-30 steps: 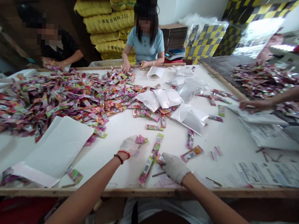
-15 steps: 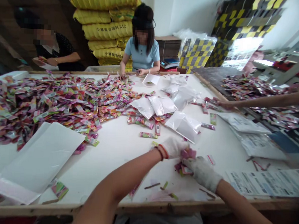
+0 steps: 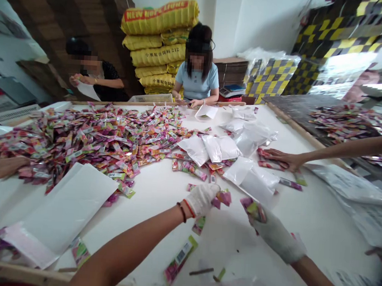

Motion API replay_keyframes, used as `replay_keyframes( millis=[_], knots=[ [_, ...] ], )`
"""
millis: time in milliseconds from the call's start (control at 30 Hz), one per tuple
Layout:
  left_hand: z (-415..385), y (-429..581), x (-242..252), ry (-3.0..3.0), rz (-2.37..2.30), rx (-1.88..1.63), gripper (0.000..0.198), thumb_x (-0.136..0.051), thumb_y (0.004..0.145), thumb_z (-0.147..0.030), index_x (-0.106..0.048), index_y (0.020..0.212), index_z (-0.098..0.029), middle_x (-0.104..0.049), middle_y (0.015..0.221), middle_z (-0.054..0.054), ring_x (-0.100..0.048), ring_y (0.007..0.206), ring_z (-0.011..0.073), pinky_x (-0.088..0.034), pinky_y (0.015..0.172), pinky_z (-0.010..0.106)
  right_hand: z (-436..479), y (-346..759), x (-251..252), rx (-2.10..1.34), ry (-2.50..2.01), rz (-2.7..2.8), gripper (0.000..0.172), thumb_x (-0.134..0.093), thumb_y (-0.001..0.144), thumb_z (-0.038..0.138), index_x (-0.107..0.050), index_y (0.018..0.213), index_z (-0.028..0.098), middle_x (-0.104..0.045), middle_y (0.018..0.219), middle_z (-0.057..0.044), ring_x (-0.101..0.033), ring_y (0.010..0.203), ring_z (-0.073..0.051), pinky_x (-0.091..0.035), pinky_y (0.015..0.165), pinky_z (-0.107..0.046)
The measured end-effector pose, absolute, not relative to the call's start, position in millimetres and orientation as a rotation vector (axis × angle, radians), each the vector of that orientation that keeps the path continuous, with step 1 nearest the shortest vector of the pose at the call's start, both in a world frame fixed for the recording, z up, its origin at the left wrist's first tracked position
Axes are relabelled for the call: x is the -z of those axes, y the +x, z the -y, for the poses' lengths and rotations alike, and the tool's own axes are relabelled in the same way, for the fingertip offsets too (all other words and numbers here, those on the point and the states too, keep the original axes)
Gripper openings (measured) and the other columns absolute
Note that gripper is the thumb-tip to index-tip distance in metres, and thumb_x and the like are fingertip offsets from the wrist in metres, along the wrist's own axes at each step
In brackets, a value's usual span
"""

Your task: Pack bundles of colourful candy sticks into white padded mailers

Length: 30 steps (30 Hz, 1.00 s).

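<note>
My left hand (image 3: 203, 200), in a white knit glove, is closed round a few small pink and purple packets (image 3: 224, 197). To its right, my right hand (image 3: 276, 234) wears a greyish glove and grips several purple and green packets (image 3: 253, 210). The two hands are apart over the white table (image 3: 147, 218). Loose on the tabletop near my left wrist lie a long green and pink packet (image 3: 180, 259) and a smaller packet (image 3: 199, 225). White filled bags (image 3: 252, 175) lie just beyond my hands.
A large heap of packets (image 3: 107, 133) covers the left side. White flat bags (image 3: 67, 209) lie in front of it. Co-workers sit across the table; another person's hand (image 3: 285, 158) reaches in from the right, and one (image 3: 8, 166) from the left. Printed bags (image 3: 353, 191) lie right.
My hands were together over the packets; now they are apart, each holding some. The co-worker's hand at right reaches farther in, another hand has appeared at left, and the view has shifted.
</note>
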<state>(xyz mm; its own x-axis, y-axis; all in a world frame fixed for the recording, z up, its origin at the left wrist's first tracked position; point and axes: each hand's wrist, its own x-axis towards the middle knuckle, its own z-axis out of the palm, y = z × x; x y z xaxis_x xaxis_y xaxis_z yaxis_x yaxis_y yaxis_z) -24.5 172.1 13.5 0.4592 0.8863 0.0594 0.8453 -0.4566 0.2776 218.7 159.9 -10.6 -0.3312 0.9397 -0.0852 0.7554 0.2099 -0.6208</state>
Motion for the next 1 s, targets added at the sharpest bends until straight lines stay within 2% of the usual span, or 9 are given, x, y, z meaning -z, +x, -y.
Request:
replay_keyframes(
  millis=[67,167,300,467,600,700,800,900,1000],
  knots=[
    [-180.8,-50.2,-11.3,2.448,-1.61,-0.27,0.022,-0.052,0.081,-0.027,-0.054,0.099,-0.015,-0.061,0.094,0.009,-0.058,0.084,0.0202,-0.044,0.071,0.028,-191.9,176.8,6.9,-0.987,-1.694,1.989,0.034,-0.047,0.079,0.043,-0.051,0.106,0.023,-0.064,0.077,-0.003,-0.06,0.057,-0.018,-0.047,0.046,-0.028],
    [-195.1,-69.0,-2.8,2.397,-1.68,-0.114,0.022,-0.05,0.081,-0.025,-0.055,0.1,-0.016,-0.061,0.098,0.01,-0.057,0.089,0.0213,-0.044,0.075,0.029,-238.2,112.1,3.3,-0.79,-1.833,2.154,0.034,-0.046,0.08,0.044,-0.055,0.099,0.018,-0.066,0.085,-0.008,-0.063,0.071,-0.018,-0.046,0.054,-0.026],
    [-188.5,-74.6,8.6,2.381,-1.748,-0.057,0.018,-0.045,0.084,-0.024,-0.057,0.095,-0.017,-0.059,0.098,0.01,-0.056,0.089,0.0228,-0.045,0.075,0.033,-266.4,74.3,7.7,-0.632,-1.911,2.334,0.026,-0.05,0.078,0.034,-0.06,0.09,0.014,-0.066,0.087,-0.016,-0.063,0.079,-0.024,-0.045,0.062,-0.031],
    [-148.3,-95.6,14.1,2.599,-1.666,-0.079,0.013,-0.05,0.082,-0.028,-0.056,0.088,-0.018,-0.056,0.1,0.008,-0.052,0.091,0.0232,-0.041,0.082,0.039,-235.3,100.4,6.6,-0.715,-1.65,2.68,0.005,-0.057,0.067,0.017,-0.06,0.071,0.016,-0.066,0.078,-0.009,-0.061,0.073,-0.019,-0.043,0.066,-0.028],
    [-158.4,-109.2,12.8,2.612,-1.63,-0.207,0.014,-0.05,0.083,-0.027,-0.055,0.092,-0.017,-0.057,0.097,0.007,-0.05,0.092,0.0206,-0.038,0.088,0.036,-235.0,107.1,2.3,-0.548,-1.324,2.659,0.016,-0.054,0.068,0.014,-0.059,0.083,0.016,-0.063,0.097,-0.01,-0.058,0.088,-0.019,-0.042,0.08,-0.027],
    [-195.3,-106.5,11.7,2.633,-1.664,-0.281,0.021,-0.048,0.082,-0.021,-0.055,0.101,-0.016,-0.055,0.112,0.01,-0.046,0.107,0.0227,-0.035,0.095,0.037,-268.0,90.7,7.7,-0.419,-1.41,2.476,0.026,-0.054,0.069,0.012,-0.057,0.095,0.013,-0.06,0.107,-0.013,-0.055,0.1,-0.02,-0.04,0.088,-0.027],
    [-222.5,-102.8,18.1,2.618,-1.672,-0.218,0.028,-0.048,0.082,-0.02,-0.055,0.108,-0.015,-0.054,0.116,0.012,-0.043,0.114,0.0246,-0.029,0.102,0.042,-290.6,76.9,16.6,-0.384,-1.554,2.415,0.024,-0.051,0.072,0.013,-0.057,0.095,0.012,-0.061,0.105,-0.016,-0.056,0.099,-0.023,-0.041,0.087,-0.031],
    [-215.3,-108.4,30.1,2.572,-1.678,-0.184,0.029,-0.047,0.083,-0.02,-0.054,0.111,-0.015,-0.056,0.116,0.012,-0.045,0.115,0.0243,-0.028,0.104,0.043,-272.5,79.7,27.1,-0.389,-1.51,2.461,0.021,-0.052,0.072,0.015,-0.058,0.092,0.012,-0.063,0.102,-0.015,-0.057,0.099,-0.024,-0.041,0.089,-0.032],
    [-177.0,-121.0,38.5,2.502,-1.69,-0.222,0.028,-0.049,0.082,-0.025,-0.056,0.108,-0.015,-0.055,0.121,0.012,-0.046,0.116,0.0238,-0.029,0.104,0.042,-220.0,93.9,38.7,-0.363,-1.358,2.525,0.025,-0.051,0.074,0.016,-0.059,0.097,0.012,-0.059,0.117,-0.018,-0.054,0.109,-0.026,-0.04,0.096,-0.036]
  ],
)
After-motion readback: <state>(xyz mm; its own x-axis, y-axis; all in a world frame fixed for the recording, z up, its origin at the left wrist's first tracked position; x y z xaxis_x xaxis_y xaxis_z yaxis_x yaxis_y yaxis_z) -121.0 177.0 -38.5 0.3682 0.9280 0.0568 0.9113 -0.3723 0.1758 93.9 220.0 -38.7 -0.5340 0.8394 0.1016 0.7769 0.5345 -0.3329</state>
